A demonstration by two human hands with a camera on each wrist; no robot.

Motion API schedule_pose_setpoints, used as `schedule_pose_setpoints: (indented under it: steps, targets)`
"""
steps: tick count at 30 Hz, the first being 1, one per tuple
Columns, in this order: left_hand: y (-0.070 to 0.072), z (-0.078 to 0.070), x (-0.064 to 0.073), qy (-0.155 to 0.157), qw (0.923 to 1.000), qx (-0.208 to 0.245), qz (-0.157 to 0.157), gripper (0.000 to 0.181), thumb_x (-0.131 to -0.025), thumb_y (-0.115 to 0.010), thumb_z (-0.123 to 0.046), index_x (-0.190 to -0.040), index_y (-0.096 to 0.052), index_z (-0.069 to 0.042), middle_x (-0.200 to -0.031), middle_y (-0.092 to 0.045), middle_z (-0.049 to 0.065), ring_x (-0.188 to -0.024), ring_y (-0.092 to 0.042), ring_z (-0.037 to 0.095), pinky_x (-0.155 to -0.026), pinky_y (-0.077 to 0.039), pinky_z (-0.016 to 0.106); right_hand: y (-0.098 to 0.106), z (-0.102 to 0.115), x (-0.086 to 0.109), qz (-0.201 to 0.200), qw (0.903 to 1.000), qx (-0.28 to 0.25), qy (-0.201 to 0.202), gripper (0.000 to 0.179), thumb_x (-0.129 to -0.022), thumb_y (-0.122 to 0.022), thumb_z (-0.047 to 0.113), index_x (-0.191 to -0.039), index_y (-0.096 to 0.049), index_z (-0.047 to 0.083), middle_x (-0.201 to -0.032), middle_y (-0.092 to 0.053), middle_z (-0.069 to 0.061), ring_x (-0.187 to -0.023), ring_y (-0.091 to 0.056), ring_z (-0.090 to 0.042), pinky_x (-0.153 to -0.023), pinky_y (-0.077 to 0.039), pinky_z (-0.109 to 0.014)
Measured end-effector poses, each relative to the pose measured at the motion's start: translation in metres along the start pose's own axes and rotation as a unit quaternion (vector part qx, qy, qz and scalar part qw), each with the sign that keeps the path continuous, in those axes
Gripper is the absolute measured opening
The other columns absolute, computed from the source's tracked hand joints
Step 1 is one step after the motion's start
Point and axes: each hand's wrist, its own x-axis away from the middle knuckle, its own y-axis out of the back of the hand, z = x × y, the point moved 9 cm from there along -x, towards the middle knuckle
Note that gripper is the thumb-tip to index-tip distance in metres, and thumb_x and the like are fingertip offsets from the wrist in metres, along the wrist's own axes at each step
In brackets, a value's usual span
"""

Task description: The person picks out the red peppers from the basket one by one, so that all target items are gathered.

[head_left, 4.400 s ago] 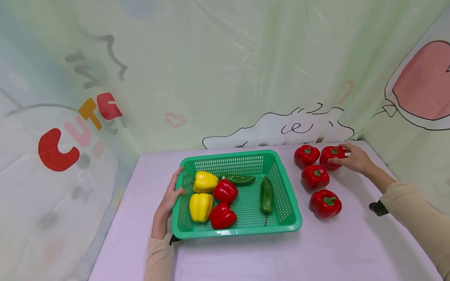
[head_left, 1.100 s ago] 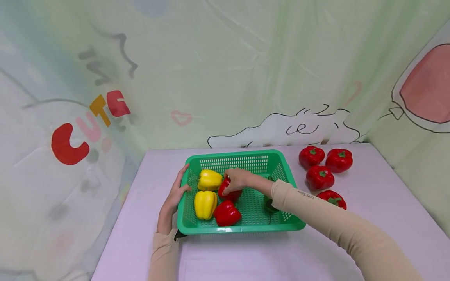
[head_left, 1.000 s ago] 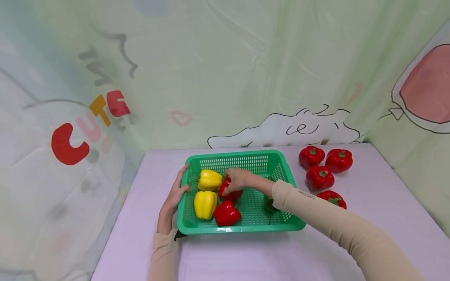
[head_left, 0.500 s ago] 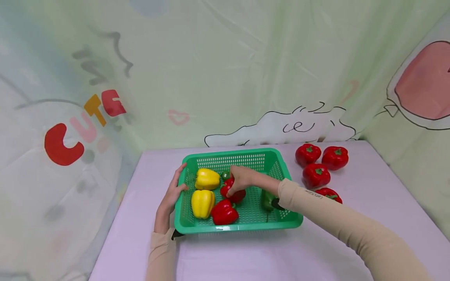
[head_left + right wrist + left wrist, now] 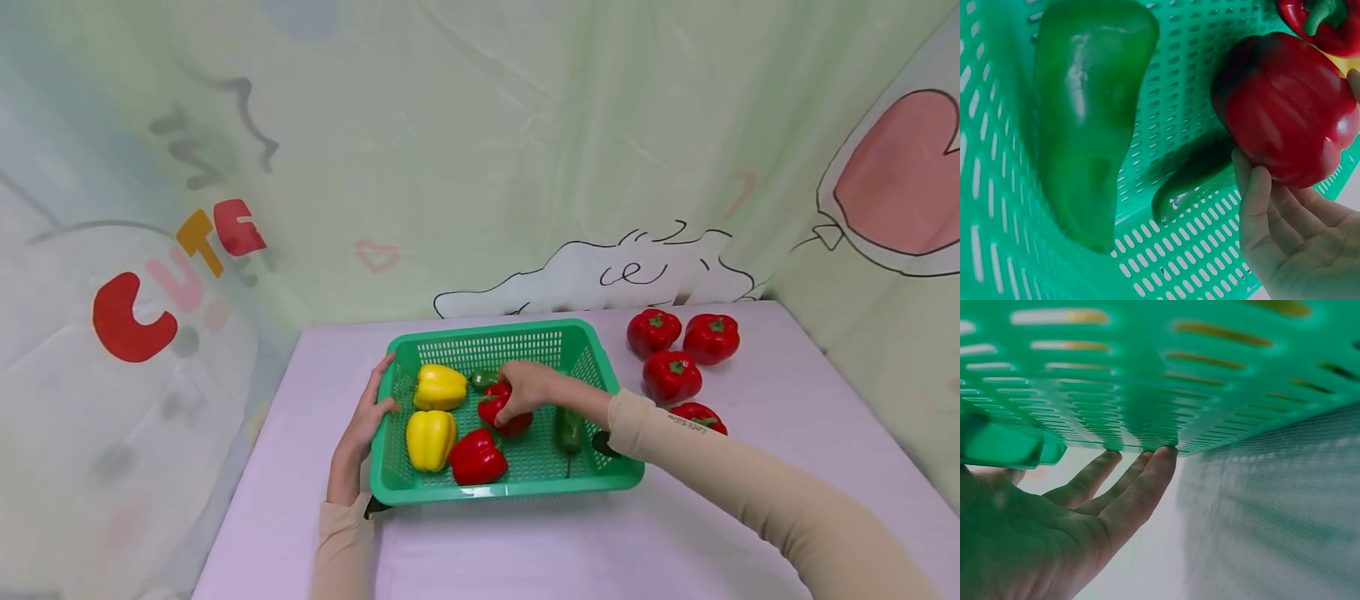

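Observation:
In the head view, my left hand (image 5: 367, 417) holds the left rim of the green plastic basket (image 5: 555, 490), its thumb over the edge. The left wrist view shows that hand's fingertips (image 5: 1163, 456) against the slotted outer wall. Inside the basket my right hand (image 5: 528, 385) grips a red bell pepper (image 5: 491, 408); the right wrist view shows fingers (image 5: 1257, 206) along the side of this pepper (image 5: 1285, 112). Another red bell pepper (image 5: 477, 458) lies in front of it. Two yellow bell peppers (image 5: 440, 387) sit at the left. Two long green peppers (image 5: 570, 429) are partly hidden by the right hand and arm.
Several red bell peppers (image 5: 672, 377) stand on the lilac-covered table (image 5: 465, 550) to the right of the basket. The right sleeve (image 5: 735, 475) passes over the basket's right rim and partly covers the nearest one. A printed curtain (image 5: 480, 167) hangs behind.
My right hand has gone from a red pepper at the table's far right into the basket. It has drawn the held pepper rightward, away from the yellow ones. My left hand stays at the rim.

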Motion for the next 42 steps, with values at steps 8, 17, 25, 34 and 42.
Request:
schedule_pose_setpoints:
  steps: [8,17,25,34,42]
  targets:
    - [0.001,0.004,0.004,0.008,1.0,0.0,-0.003,0.083,-0.083,-0.044,0.005,-0.158,-0.02,-0.022,-0.163,-0.013,0.011,-0.136,-0.03,0.037,-0.099,-0.036,0.045,-0.007,-0.004,0.006,0.024,0.9994,0.022,-0.007,0.055,-0.072,-0.085,0.031,-0.106,-0.054,0.003,-0.088,-0.058,-0.004,-0.079,-0.055,-0.019,-0.064,-0.05,-0.03]
    - [-0.001,0.003,0.003,0.006,1.0,0.006,0.001,0.084,-0.082,-0.044,0.004,-0.158,-0.02,-0.023,-0.163,-0.012,0.011,-0.14,-0.026,0.036,-0.104,-0.032,0.053,-0.004,-0.007,0.011,0.017,0.9993,0.021,-0.026,0.067,-0.071,-0.085,0.031,-0.121,-0.05,0.002,-0.104,-0.061,-0.009,-0.09,-0.057,-0.022,-0.073,-0.052,-0.036]
    - [-0.001,0.003,0.001,0.003,1.0,0.008,0.004,0.083,-0.083,-0.044,0.005,-0.158,-0.02,-0.022,-0.163,-0.011,0.01,-0.14,-0.026,0.036,-0.105,-0.03,0.052,0.002,-0.005,0.013,0.02,0.9997,0.012,-0.004,0.081,-0.074,-0.083,0.026,-0.139,-0.044,-0.002,-0.123,-0.06,-0.014,-0.104,-0.056,-0.025,-0.079,-0.053,-0.038]
    - [0.001,0.003,0.003,0.007,0.9999,0.011,0.004,0.083,-0.082,-0.043,0.007,-0.157,-0.02,-0.021,-0.163,-0.011,0.012,-0.142,-0.024,0.036,-0.106,-0.029,0.054,0.015,0.001,0.021,-0.007,0.9993,0.009,0.035,0.061,-0.073,-0.078,0.025,-0.124,-0.058,-0.004,-0.104,-0.062,-0.008,-0.09,-0.057,-0.021,-0.068,-0.052,-0.031]
    - [0.0,0.002,0.001,0.0,0.9999,0.01,0.002,0.083,-0.082,-0.043,0.006,-0.157,-0.022,-0.022,-0.163,-0.012,0.011,-0.141,-0.026,0.036,-0.105,-0.031,0.053,0.033,0.001,0.032,-0.024,0.9991,-0.004,0.034,0.06,-0.073,-0.079,0.023,-0.122,-0.054,-0.001,-0.108,-0.06,-0.01,-0.096,-0.057,-0.024,-0.07,-0.054,-0.034]
